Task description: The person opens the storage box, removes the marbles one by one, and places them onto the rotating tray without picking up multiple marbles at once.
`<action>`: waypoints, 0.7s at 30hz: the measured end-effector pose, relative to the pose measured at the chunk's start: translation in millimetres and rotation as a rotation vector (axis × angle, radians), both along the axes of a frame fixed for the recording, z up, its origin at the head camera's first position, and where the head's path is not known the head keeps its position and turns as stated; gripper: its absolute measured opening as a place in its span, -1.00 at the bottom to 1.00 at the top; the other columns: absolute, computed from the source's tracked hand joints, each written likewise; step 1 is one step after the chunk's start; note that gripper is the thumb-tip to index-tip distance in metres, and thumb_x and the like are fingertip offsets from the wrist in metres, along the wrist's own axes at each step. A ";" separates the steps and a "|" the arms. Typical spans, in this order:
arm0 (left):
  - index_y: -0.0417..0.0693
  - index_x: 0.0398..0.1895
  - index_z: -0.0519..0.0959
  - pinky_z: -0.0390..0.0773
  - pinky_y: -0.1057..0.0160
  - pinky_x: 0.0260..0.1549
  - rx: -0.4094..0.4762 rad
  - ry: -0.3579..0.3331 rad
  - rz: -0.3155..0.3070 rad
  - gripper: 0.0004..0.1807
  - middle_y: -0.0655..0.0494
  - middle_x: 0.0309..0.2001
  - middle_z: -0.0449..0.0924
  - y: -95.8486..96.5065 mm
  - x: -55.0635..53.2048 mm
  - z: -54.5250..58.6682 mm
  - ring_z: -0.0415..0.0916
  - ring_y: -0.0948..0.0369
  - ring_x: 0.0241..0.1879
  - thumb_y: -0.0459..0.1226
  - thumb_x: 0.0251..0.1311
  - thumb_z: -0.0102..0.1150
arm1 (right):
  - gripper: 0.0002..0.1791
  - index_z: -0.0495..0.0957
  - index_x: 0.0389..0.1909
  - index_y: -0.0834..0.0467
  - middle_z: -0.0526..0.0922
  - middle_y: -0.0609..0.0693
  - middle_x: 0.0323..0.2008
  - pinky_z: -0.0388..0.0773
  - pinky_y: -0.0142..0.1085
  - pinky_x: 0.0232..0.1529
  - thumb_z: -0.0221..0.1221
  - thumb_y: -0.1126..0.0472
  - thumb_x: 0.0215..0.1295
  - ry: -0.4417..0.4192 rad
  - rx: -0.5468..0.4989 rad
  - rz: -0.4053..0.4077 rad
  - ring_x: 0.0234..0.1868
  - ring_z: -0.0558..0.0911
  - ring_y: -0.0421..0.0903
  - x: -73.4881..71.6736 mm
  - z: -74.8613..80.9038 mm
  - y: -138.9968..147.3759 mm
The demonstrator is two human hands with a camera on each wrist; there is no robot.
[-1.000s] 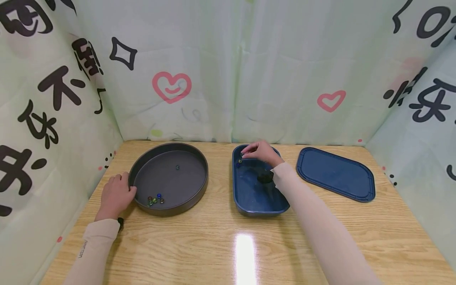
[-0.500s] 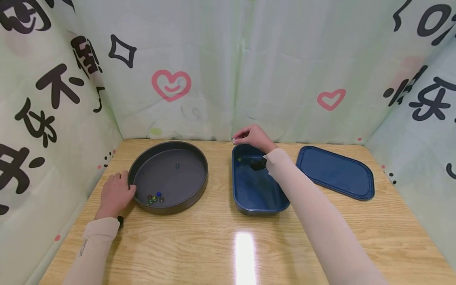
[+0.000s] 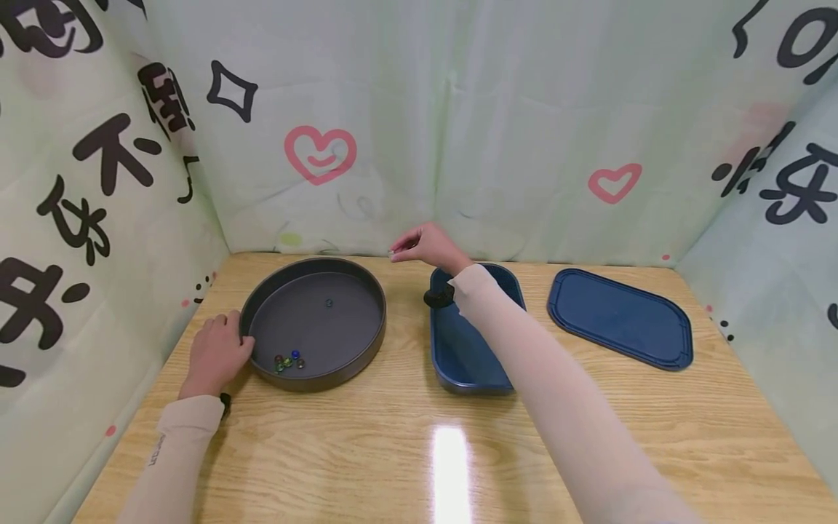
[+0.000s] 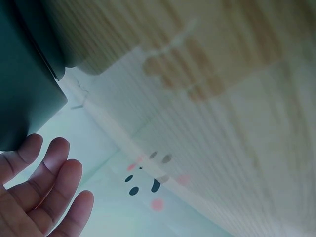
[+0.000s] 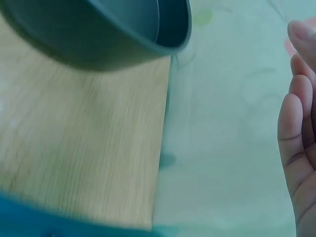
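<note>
A dark round pan (image 3: 356, 327) stands on the left of the table. Several glass marbles (image 3: 288, 362) cluster near its front left, and a lone marble (image 3: 329, 303) lies farther back. My left hand (image 3: 216, 353) holds the pan's left rim, thumb over the edge; in the left wrist view a finger touches the outer wall while the others hang loose. Above the table's back edge, between pan and blue box (image 3: 468, 356), my right hand (image 3: 428, 246) pinches a small pale marble (image 3: 391, 252) at its fingertips. My right forearm crosses over the box and hides part of its inside.
A flat blue lid (image 3: 618, 319) lies to the right of the box on the wooden table (image 3: 366, 451). Printed curtains (image 3: 511, 145) hang close behind the table and along both sides.
My right hand has risen out of the blue box with the marble and moved left, past the box's left edge toward the pan. My left hand has stayed on the pan.
</note>
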State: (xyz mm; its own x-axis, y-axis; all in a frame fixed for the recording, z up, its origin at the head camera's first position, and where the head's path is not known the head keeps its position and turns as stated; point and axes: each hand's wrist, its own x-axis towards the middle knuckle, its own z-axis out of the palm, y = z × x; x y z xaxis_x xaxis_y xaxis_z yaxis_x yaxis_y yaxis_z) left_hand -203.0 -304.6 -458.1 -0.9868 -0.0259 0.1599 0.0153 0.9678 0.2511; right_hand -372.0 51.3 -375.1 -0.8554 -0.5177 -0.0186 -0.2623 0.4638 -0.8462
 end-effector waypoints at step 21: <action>-0.54 0.05 0.31 0.38 -0.24 -0.18 -0.015 0.013 0.000 -0.49 -0.53 -0.11 0.42 -0.9 0.6 -0.5 0.36 -0.31 -0.14 -0.27 0.13 -0.08 | -0.81 0.71 -0.27 0.24 0.74 0.13 -0.30 0.55 -0.44 -0.27 0.34 0.28 0.06 -0.024 -0.027 0.126 -0.38 0.63 -0.18 19.6 -26.0 -80.5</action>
State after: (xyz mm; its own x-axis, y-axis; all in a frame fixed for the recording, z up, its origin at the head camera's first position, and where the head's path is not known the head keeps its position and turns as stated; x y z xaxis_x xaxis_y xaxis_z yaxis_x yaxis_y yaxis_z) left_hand -202.3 -305.5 -458.6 -0.9847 -0.0238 0.1727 0.0179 0.9715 0.2363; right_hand -352.5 -29.2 -401.1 -0.7833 -0.6213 -0.0231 -0.2965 0.4059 -0.8645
